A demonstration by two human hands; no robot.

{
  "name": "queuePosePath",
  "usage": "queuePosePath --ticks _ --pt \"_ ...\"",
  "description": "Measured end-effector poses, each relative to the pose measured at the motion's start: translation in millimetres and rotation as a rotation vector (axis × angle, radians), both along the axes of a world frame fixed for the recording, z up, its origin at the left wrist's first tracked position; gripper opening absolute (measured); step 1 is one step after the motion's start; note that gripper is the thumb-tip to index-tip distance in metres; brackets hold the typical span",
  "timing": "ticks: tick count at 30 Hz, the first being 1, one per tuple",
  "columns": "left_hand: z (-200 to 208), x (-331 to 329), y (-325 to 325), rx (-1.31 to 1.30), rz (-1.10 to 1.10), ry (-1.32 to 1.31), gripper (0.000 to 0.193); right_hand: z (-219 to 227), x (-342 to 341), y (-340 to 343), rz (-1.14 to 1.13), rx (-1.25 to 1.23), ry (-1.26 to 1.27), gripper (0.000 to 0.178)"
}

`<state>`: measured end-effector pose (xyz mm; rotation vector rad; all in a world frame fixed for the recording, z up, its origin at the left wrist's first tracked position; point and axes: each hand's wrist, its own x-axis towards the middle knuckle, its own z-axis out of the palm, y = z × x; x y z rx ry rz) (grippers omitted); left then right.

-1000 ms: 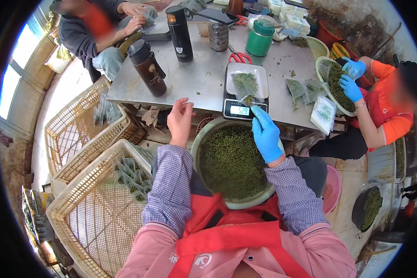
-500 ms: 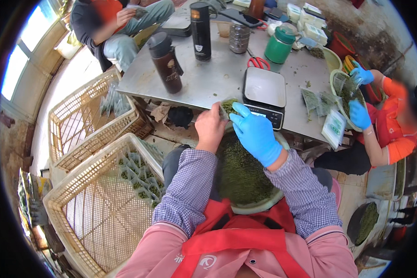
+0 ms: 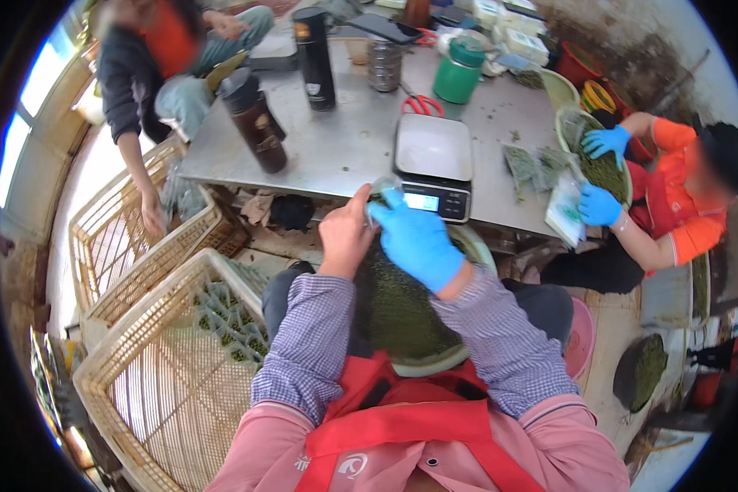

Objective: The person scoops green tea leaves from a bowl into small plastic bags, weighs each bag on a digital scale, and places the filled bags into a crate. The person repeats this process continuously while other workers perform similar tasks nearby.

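Note:
A small clear plastic bag [image 3: 380,195] with some green matter in it is held at the table's near edge. My bare left hand [image 3: 343,235] pinches it from the left. My right hand [image 3: 418,243], in a blue glove, has its fingers closed at the bag's upper right side. Just beyond my hands is a digital scale [image 3: 435,153] with a bare white pan and lit display. Below them, a pale round tub [image 3: 435,364] stands between my knees, full of loose green dried leaf bits [image 3: 398,307]. My fingers hide part of the bag.
At my left, a plastic crate [image 3: 139,328] holds several filled bags [image 3: 230,320]; another crate [image 3: 98,246] stands beyond. Bottles, a green jar [image 3: 459,70] and red scissors [image 3: 422,105] stand or lie on the metal table [image 3: 353,148]. Co-workers sit at left and right.
My fingers have closed in around the bag's top. The left co-worker has leaned over and lowered a hand to the far crate. The right co-worker's near hand has moved down to a white-green packet.

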<state>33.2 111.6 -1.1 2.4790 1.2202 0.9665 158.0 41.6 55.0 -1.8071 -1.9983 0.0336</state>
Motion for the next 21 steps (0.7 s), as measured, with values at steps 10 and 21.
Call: queuePosePath --ticks 10,21 --pt "15 5 -2 -0.336 0.205 -0.068 0.049 15 60 -36 0.105 -0.07 1.258 0.039" --pt "-14 -4 10 -0.693 0.132 -0.673 0.054 -42 256 -1 -0.606 0.066 1.194 0.046"
